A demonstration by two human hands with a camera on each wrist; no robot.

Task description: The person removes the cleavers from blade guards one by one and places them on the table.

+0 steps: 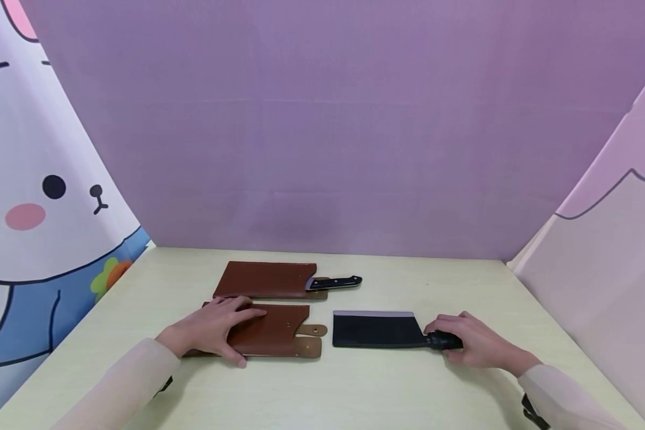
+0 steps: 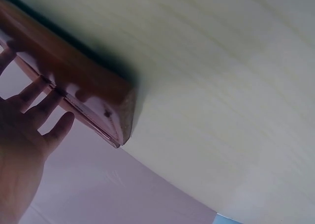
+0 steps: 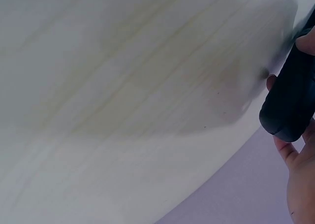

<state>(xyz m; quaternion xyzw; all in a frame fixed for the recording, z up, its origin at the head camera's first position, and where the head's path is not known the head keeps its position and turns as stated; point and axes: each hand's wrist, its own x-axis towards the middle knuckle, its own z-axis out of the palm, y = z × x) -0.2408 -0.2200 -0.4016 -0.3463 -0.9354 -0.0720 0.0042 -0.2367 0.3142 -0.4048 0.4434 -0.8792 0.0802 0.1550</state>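
My left hand (image 1: 215, 327) rests over the left end of a brown leather knife sheath (image 1: 276, 331), its fingers spread on top and the thumb by the near edge. In the left wrist view, nearly straight fingers touch that brown sheath (image 2: 74, 71). A cleaver with a black blade (image 1: 378, 331) and silver edge lies flat to the right, its blade pointing toward the sheath's strap end. My right hand (image 1: 475, 340) grips its black handle (image 1: 443, 341) between thumb and fingers. The handle (image 3: 290, 96) also shows in the right wrist view.
Behind the near sheath lies a second brown sheath (image 1: 269, 279), with a black-handled knife (image 1: 335, 283) sticking out of its right end. The pale wooden table (image 1: 408, 388) meets a purple backdrop (image 1: 328, 149). Cartoon-printed cloths (image 1: 43, 149) hang at both sides.
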